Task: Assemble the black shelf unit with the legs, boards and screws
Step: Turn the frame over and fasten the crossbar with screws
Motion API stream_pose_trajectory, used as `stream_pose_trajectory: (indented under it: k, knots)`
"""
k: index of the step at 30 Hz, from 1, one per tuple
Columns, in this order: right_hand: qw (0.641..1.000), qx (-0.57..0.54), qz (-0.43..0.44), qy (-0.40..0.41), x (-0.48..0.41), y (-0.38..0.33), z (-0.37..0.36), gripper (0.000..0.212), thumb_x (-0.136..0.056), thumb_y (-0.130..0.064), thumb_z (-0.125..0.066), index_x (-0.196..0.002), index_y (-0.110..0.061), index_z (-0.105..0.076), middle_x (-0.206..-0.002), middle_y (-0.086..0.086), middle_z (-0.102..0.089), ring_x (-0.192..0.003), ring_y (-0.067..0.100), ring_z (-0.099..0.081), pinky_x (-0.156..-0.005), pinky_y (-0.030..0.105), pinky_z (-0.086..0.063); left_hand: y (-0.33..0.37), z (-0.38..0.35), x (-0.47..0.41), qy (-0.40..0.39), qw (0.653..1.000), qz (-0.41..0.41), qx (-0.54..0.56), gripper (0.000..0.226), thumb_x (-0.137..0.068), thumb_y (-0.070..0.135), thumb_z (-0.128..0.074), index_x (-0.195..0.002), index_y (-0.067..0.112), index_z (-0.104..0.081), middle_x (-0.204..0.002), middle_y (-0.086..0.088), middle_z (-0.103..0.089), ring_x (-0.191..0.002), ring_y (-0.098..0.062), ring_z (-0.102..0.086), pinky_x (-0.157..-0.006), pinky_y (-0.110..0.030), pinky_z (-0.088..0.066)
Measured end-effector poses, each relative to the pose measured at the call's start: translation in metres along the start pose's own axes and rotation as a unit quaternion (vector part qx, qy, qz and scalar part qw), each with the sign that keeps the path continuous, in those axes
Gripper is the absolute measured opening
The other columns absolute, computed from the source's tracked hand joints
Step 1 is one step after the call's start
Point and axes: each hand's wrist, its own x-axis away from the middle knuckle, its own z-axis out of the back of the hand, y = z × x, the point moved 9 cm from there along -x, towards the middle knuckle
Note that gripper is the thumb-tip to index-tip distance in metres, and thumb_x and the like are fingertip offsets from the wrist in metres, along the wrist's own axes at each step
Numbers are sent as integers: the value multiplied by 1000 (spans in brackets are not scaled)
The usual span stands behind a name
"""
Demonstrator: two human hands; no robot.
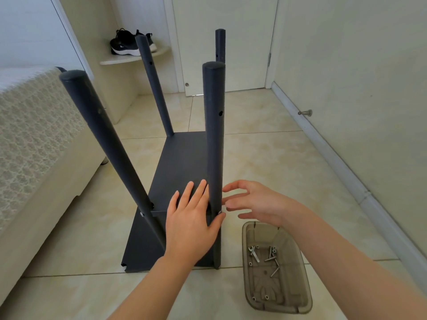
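Presently left hand (191,218) lies flat and open on the board (180,162), thumb bracing the leg (213,139); right hand (256,202), open and empty, should steady the screw (220,212) squarely beside that thumb before tightening.

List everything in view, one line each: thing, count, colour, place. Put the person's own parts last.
legs: 4, black, upright at the boards' corners
boards: 2, black, one raised between the legs, one on the floor under it
tray: 1, smoky clear plastic, on the floor right of the unit
screws: several with other small hardware, silver, in the tray
shoes: a pair, black with white soles, on a corner shelf at the back
sofa: 1, cream, patterned cover, left
door: 1, white, shut, at the back
doorstop: 1, metal, on the right wall
floor: beige tiles
left hand: open, flat on the raised board against the near right leg
right hand: open, fingers at that leg's screw
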Motion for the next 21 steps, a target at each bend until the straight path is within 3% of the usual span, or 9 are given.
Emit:
stream_pose_trajectory:
  k: [4,10,14,17,21]
  knots:
    - [1000,-25,-9,15,1,22,16,32,-87,-21,-75,-116,-25,-63,-112,0,-73,-103,13,-69,-94,34,-53,0,2,0,-5,1000,-1,-13,77,-93,75,-19,-152,32,-44,-162,11,-32,-154,-14,-15,-122,-38,0]
    - [988,-61,-121,73,-3,122,42,18,-87,-6,-72,-105,-7,-68,-94,7,-75,-83,19,-72,-72,30,-56,3,3,2,-10,1000,1,-21,74,-92,71,-25,-144,29,-55,-159,7,-39,-153,-18,-21,-123,-42,-7]
    - [973,53,-203,92,-3,194,48,7,-89,-1,-64,-95,-1,-67,-78,11,-66,-63,18,-60,-54,24,-49,3,2,3,-12,1000,0,-27,71,-92,70,-26,-140,28,-59,-157,7,-43,-153,-19,-23,-123,-44,-11]
    - [960,131,-229,93,-11,236,46,14,-89,-3,-60,-98,2,-69,-78,12,-65,-64,19,-60,-54,24,-49,6,0,2,-7,999,-2,-39,73,-93,71,-24,-139,28,-60,-155,7,-46,-152,-19,-25,-124,-44,-14]
    - [953,184,-222,88,-34,263,31,14,-93,-10,-60,-102,-5,-70,-88,8,-68,-80,19,-62,-64,26,-49,7,2,6,18,999,-3,-28,67,-93,67,-31,-141,26,-57,-149,4,-53,-149,-21,-32,-121,-43,-15]
